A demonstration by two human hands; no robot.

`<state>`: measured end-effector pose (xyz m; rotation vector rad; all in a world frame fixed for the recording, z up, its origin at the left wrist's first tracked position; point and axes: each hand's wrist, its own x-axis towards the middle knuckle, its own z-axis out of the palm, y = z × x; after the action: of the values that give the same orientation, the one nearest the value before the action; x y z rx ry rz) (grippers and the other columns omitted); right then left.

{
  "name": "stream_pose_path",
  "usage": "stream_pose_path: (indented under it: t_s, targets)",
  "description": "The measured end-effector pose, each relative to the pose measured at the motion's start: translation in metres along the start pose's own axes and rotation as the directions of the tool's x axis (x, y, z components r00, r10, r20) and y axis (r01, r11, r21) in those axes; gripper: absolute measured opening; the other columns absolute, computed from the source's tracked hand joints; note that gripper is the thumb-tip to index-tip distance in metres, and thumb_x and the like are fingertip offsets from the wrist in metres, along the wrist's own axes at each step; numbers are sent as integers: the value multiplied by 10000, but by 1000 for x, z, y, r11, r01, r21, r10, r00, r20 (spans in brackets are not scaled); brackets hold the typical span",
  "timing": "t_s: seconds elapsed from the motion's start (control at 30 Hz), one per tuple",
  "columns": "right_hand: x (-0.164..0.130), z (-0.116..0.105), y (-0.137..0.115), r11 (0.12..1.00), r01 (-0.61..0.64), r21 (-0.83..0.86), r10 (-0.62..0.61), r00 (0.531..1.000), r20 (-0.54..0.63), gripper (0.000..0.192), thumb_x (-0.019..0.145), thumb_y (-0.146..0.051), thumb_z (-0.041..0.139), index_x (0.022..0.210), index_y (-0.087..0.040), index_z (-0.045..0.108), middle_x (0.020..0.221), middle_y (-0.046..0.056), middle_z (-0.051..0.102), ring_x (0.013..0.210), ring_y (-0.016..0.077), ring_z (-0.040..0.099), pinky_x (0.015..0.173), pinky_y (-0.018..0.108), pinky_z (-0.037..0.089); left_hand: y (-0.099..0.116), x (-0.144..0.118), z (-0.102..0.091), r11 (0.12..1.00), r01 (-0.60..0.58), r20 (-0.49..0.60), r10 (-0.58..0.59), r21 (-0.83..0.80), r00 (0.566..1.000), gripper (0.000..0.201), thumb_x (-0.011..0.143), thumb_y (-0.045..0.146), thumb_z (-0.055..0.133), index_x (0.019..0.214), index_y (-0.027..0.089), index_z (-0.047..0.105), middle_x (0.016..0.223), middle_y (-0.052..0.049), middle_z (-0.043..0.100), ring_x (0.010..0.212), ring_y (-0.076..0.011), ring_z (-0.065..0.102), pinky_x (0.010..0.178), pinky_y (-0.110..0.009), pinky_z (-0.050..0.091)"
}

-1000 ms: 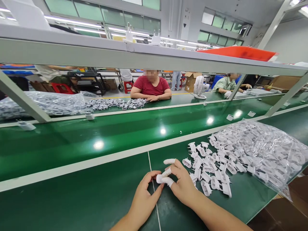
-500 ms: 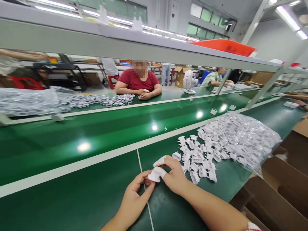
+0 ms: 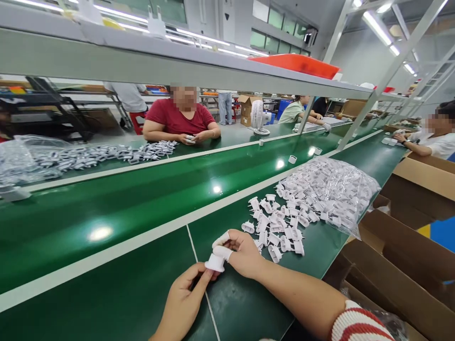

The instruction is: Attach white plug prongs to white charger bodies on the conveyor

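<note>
A small white plastic plug housing (image 3: pixel 215 263) is held over the green work surface, between my two hands. My left hand (image 3: pixel 188 291) pinches its wide lower rim between thumb and fingers. My right hand (image 3: pixel 241 253), with white covers on the thumb and a finger, is closed at its upper end; the covered tips hide part of the piece. Just right of my right hand lies a loose heap of similar white plug housings (image 3: pixel 275 227), several with pins showing. Behind them a clear plastic bag (image 3: pixel 334 189) is full of the same parts.
A green conveyor belt (image 3: pixel 142 203) runs beyond a white edge strip. Across it a person in a red shirt (image 3: pixel 181 116) sits by another heap of parts (image 3: pixel 106 156). Open cardboard boxes (image 3: pixel 401 255) stand at right. An overhead shelf carries a red tray (image 3: pixel 298 64).
The view has turned to the right. The white housing now sits more upright between my hands, its wide rim turned downward. Both hands keep hold of it.
</note>
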<state>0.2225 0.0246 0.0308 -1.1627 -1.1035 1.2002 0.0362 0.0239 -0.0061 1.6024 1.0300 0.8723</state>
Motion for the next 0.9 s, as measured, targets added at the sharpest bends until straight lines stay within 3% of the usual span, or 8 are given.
stream_pose_path:
  t_s: [0.23, 0.5, 0.77, 0.9]
  targets:
    - [0, -2, 1, 998, 41, -40, -41, 999, 3, 218, 733, -380, 853, 804, -206, 743, 778, -7, 680, 701, 138, 642, 720, 305, 555, -9, 0, 2, 998, -27, 12, 28, -57, 1000, 386, 956, 554, 618, 877, 217, 788, 847, -61, 748, 799, -226, 694, 749, -276, 563]
    - [-3, 0, 2, 992, 117, -50, -118, 993, -28, 135, 730, -304, 837, 790, -211, 759, 791, -6, 661, 698, 131, 632, 707, 295, 545, -6, 0, 2, 997, -80, -19, 80, -11, 997, 357, 967, 480, 594, 790, 211, 747, 779, -42, 714, 740, -199, 673, 700, -262, 538]
    - [7, -5, -18, 956, 94, 276, -11, 957, -290, 318, 635, -403, 935, 788, -208, 736, 717, -14, 696, 650, 146, 639, 682, 322, 581, 2, 1, 3, 998, -24, -38, 22, -61, 999, 331, 917, 487, 640, 848, 198, 785, 796, -65, 747, 749, -207, 714, 704, -285, 592]
    - [8, -4, -18, 945, 71, 320, 38, 946, -322, 395, 626, -478, 938, 819, -199, 737, 720, -16, 706, 613, 142, 642, 642, 329, 591, 2, 3, 2, 997, 37, -17, -38, -68, 999, 328, 905, 489, 647, 875, 196, 790, 829, -70, 755, 781, -212, 722, 744, -303, 599]
